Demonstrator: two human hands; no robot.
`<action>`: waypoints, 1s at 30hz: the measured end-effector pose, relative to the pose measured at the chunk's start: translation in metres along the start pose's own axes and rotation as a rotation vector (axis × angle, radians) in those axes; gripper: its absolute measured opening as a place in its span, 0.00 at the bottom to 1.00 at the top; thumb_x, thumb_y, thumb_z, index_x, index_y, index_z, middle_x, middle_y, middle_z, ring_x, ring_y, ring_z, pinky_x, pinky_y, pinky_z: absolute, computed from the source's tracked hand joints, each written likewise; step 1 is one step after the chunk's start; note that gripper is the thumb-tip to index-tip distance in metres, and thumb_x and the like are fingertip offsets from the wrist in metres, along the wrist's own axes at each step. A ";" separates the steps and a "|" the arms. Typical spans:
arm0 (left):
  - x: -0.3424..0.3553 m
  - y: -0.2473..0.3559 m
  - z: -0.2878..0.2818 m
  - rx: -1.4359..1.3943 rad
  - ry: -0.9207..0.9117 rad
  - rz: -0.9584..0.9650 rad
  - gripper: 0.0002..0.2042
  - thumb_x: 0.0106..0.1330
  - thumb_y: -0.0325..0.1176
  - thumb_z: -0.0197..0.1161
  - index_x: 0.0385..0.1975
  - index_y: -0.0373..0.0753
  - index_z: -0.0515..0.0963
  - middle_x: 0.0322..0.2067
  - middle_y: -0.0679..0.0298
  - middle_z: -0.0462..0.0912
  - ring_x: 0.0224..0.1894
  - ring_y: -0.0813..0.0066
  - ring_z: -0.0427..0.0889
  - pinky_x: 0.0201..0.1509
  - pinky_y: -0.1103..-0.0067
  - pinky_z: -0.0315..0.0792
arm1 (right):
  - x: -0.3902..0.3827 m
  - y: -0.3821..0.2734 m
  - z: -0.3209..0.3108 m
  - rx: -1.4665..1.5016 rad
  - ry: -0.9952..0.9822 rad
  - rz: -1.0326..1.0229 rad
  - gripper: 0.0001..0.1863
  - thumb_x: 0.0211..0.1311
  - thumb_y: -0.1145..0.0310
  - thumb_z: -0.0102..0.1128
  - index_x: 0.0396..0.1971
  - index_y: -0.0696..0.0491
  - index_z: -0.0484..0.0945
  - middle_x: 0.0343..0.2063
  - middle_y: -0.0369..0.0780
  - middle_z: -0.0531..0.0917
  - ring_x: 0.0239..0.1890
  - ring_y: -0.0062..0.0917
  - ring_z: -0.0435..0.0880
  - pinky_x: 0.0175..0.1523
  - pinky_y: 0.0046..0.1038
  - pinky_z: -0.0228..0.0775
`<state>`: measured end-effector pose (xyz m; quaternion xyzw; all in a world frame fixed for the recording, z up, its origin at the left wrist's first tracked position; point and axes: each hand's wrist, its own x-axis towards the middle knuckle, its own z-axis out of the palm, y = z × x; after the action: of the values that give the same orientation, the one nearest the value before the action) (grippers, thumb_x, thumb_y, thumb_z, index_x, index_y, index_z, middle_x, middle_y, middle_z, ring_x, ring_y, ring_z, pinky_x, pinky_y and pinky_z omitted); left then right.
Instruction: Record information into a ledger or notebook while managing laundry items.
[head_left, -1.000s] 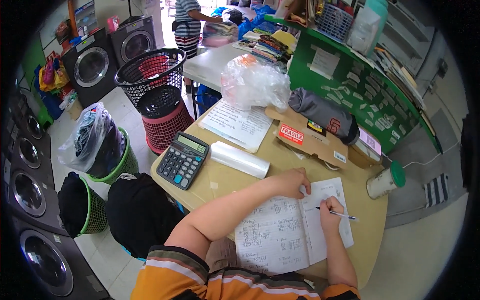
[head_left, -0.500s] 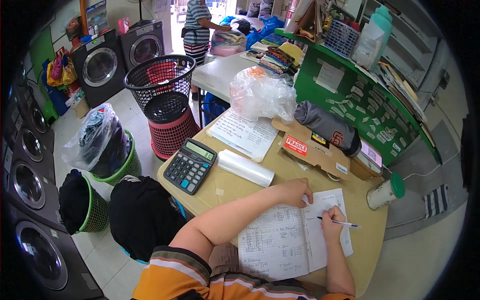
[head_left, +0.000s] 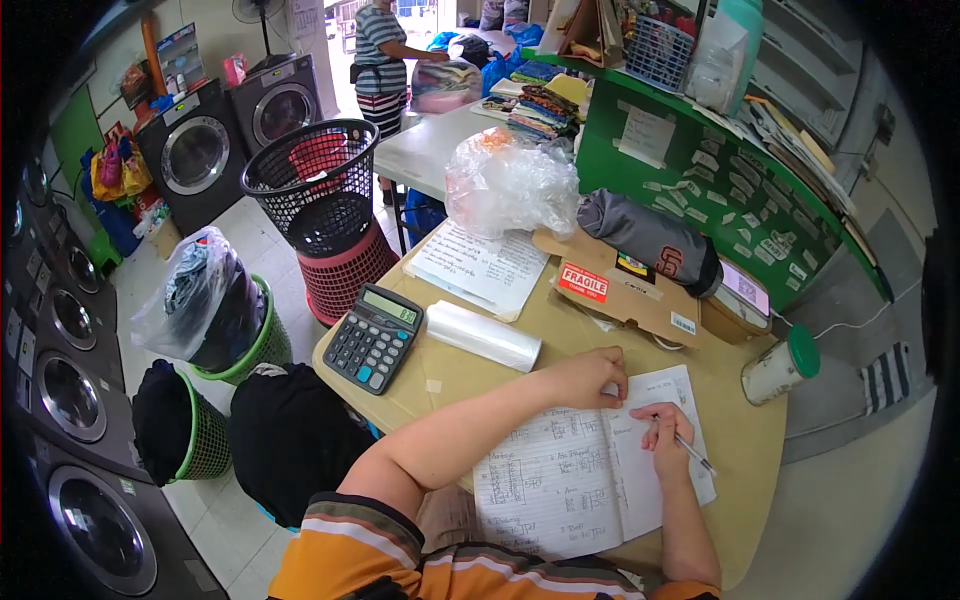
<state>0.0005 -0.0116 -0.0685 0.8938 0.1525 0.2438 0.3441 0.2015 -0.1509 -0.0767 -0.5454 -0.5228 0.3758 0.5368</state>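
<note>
Notebook pages (head_left: 555,490) lay open on the table's (head_left: 745,460) near side; the right hand (head_left: 667,440) gripped a pen (head_left: 695,457) above them, the left hand (head_left: 590,376) rested loosely open at their far edge. Farther left lay a plastic roll (head_left: 483,337), then a calculator (head_left: 373,340).

Looks like a laundry shop. Dark grey front-loading machines with round glass doors (head_left: 195,155) are lining the back and left. Green plastic mesh basket (head_left: 208,440) is holding black clothes; clear plastic bag of clothes (head_left: 195,300) is sitting in another. Folded patterned cloths (head_left: 545,105) are piling up on a white table (head_left: 430,150), where a person in a striped shirt (head_left: 380,40) is standing. Open lined paper notebook (head_left: 545,475) and dark grey calculator (head_left: 373,338) are covering the counter-paperwork side.
</note>
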 end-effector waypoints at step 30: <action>0.001 0.008 0.002 0.080 0.039 0.225 0.07 0.56 0.30 0.66 0.34 0.40 0.82 0.36 0.60 0.75 0.45 0.58 0.77 0.49 0.67 0.72 | -0.002 -0.011 0.010 -0.143 -0.019 -0.044 0.07 0.71 0.67 0.56 0.37 0.55 0.76 0.38 0.39 0.88 0.19 0.08 0.67 0.24 0.15 0.63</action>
<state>0.0034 -0.0180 -0.0634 0.9133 0.0673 0.2922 0.2757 0.1898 -0.1528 -0.0676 -0.5673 -0.5651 0.3307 0.4994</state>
